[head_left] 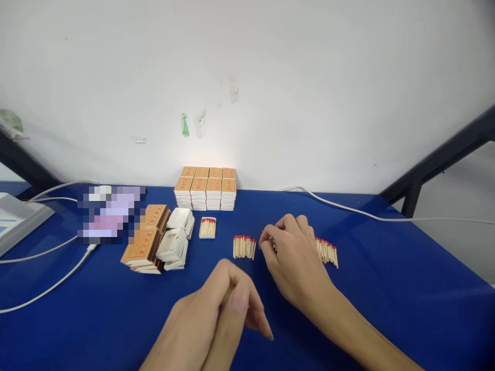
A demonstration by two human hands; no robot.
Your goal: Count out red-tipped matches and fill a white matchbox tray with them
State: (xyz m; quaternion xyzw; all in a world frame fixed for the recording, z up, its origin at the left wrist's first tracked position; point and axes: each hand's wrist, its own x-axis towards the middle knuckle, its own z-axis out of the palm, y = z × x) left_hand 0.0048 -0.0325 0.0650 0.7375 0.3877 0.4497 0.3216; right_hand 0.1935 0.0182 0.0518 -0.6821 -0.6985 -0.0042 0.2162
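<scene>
Pinching at the row of matches mid-surface, the right hand curls closed to pick some, while the left hand waits near the front edge, loosely curled, holding nothing.

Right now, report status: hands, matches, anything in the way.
Right hand on the loose matches, fingers curled. Left hand low, holding nothing visible. Filled tray behind, open. Nothing between hands and matches.

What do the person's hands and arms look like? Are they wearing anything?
Both are bare. The left hand and right hand have no gloves, rings or watch that I can see, and the forearms show no sleeves. The fingernails look short and plain.
</scene>
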